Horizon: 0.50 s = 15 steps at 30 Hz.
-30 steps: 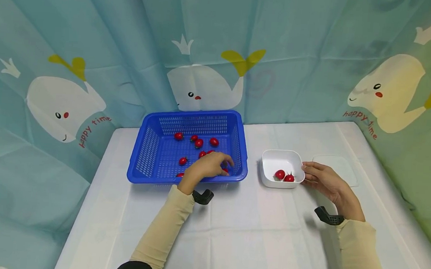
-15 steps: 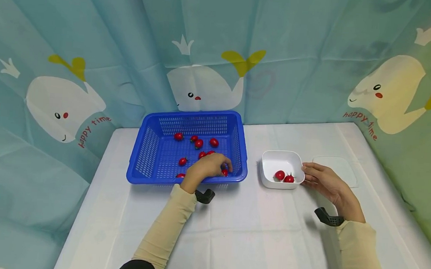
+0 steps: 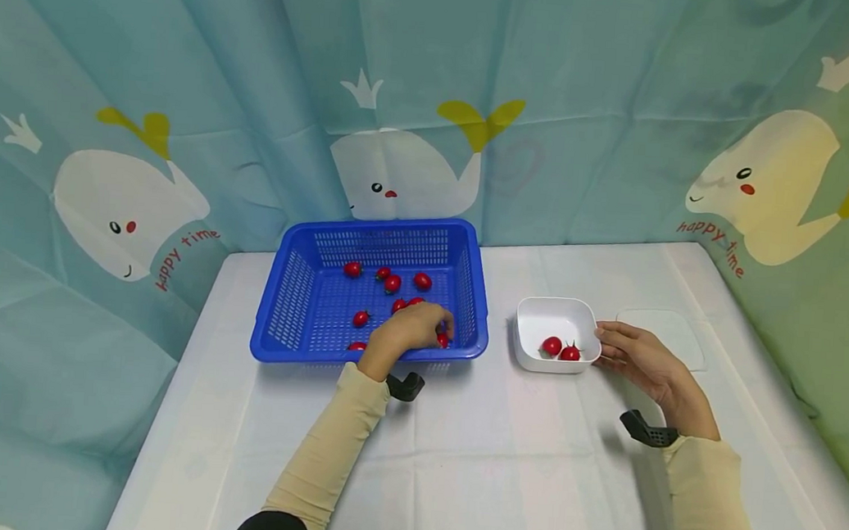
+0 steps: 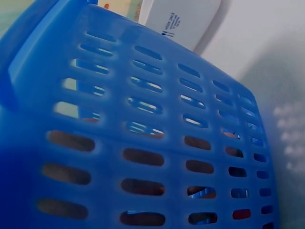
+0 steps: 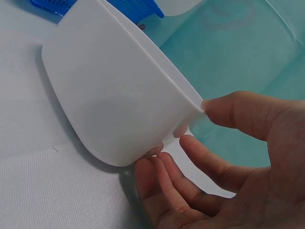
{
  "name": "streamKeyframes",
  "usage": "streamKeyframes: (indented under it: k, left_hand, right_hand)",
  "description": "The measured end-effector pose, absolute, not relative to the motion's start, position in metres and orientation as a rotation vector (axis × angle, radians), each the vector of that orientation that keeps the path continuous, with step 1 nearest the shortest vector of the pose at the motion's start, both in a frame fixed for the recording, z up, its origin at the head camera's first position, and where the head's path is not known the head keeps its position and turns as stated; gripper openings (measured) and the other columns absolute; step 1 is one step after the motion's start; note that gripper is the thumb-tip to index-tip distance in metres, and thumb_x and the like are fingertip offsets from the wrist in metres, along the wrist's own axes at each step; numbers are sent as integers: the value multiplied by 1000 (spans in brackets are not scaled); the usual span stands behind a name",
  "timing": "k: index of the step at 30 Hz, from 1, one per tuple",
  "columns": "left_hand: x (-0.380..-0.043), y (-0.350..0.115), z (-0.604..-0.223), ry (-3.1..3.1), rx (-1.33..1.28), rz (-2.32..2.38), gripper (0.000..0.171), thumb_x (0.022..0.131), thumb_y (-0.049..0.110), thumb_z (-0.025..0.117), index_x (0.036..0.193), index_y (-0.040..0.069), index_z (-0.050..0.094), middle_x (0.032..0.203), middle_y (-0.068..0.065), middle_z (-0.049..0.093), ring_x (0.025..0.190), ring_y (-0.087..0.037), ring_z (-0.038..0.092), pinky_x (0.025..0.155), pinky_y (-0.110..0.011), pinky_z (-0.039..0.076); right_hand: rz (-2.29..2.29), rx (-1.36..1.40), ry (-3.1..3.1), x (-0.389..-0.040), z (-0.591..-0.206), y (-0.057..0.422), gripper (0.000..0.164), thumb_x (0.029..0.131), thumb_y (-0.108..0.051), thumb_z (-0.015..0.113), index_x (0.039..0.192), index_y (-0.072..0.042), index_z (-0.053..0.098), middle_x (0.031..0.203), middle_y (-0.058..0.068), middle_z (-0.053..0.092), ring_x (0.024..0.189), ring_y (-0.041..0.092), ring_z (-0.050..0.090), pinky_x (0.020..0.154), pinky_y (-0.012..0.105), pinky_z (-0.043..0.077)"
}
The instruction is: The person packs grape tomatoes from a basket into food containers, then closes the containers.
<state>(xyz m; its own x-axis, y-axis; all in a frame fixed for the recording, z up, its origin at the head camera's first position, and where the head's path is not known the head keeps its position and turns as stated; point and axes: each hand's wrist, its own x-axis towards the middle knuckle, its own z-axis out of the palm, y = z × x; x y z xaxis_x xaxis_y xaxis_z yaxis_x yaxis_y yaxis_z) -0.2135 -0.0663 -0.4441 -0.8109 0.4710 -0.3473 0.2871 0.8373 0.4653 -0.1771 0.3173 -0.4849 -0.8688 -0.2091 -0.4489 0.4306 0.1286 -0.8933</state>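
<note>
Inside the blue plastic basket (image 3: 368, 358), my left hand (image 3: 413, 327) reaches down near the front right corner. Its fingers curl over a red cherry tomato (image 3: 443, 341), pinching it. In the left wrist view the slotted basket wall (image 4: 157, 114) hides most of that hand. My right hand (image 3: 643, 358) holds the right side of a small white box (image 3: 556, 314). In the right wrist view, the thumb is at the box's rim and the fingertips touch its outer wall. Two cherry tomatoes (image 3: 551, 346) lie in the box.
Several more cherry tomatoes (image 3: 392, 284) are spread over the basket floor. A pale, flat lid (image 3: 664, 331) lies behind my right hand. The table has a white cloth (image 3: 484, 466), and a teal curtain (image 3: 579, 169) with whale prints hangs at its back.
My left hand's fingers have lowered and closed in on the tomato at the basket's front right. The right hand and the white box have stayed in place.
</note>
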Motion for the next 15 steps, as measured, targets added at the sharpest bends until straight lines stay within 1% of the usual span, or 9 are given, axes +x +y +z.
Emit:
streamKeyframes:
  k: [4, 6, 9, 15]
  left_hand:
    - [-214, -66, -444, 2557, 570, 539, 18, 91, 8, 78, 109, 11, 75, 98, -5, 69, 89, -19, 59, 79, -30, 54]
    - [-214, -66, -444, 2561, 580, 537, 19, 91, 8, 78, 110, 11, 75, 97, -5, 69, 87, -19, 59, 77, -29, 52]
    - [-214, -66, -444, 2575, 600, 539, 19, 92, 9, 78, 110, 10, 74, 96, -5, 68, 86, -19, 58, 76, -29, 51]
    - [-212, -67, -441, 2627, 611, 528, 16, 92, 16, 80, 105, 10, 72, 96, -4, 69, 87, -19, 59, 80, -33, 54]
  right_hand:
    - [-1816, 218, 1919, -177, -485, 318, 52, 108, -29, 59, 145, 2, 41, 103, -15, 69, 97, 2, 67, 87, 20, 57]
    - [-1821, 220, 1915, -177, -485, 318, 51, 108, -28, 59, 145, 2, 41, 102, -16, 70, 97, 2, 67, 87, 20, 57]
    - [-1816, 221, 1922, -177, -485, 317, 54, 108, -29, 59, 147, 3, 40, 103, -16, 70, 97, 2, 67, 87, 20, 57]
    - [-1792, 212, 1942, -176, -484, 317, 60, 108, -30, 58, 150, 5, 35, 104, -17, 69, 99, 1, 67, 88, 19, 57]
